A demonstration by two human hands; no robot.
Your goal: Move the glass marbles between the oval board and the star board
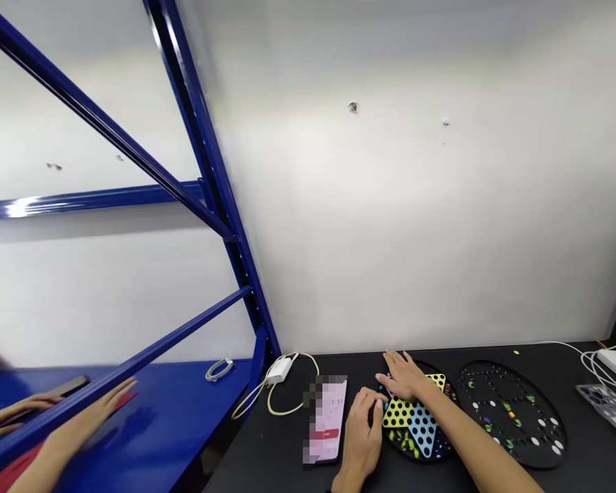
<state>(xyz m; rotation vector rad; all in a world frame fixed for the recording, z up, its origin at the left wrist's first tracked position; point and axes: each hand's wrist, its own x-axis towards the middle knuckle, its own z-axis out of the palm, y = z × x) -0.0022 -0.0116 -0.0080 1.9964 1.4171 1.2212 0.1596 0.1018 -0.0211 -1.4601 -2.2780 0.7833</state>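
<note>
A round Chinese checkers board (424,430) lies on the black table, its star marked in yellow, blue and pink with black holes. Coloured marbles sit in its outer sections. My right hand (404,378) reaches across the upper left of the board, fingers spread, and covers part of the star. At the board's left edge is my left hand (362,431), its fingers bent and the thumb apart from them. I see nothing held in either hand. Right of the board lies a round black tray (510,414) with scattered small green, white and orange pieces.
A phone (328,424) with a lit screen lies left of my left hand, near a white charger (280,370) and cable. Rightward are a clear case (608,411) and white cables. Blue rack bars (210,137) rise at left; behind them another person's hand (82,424) is over a blue table.
</note>
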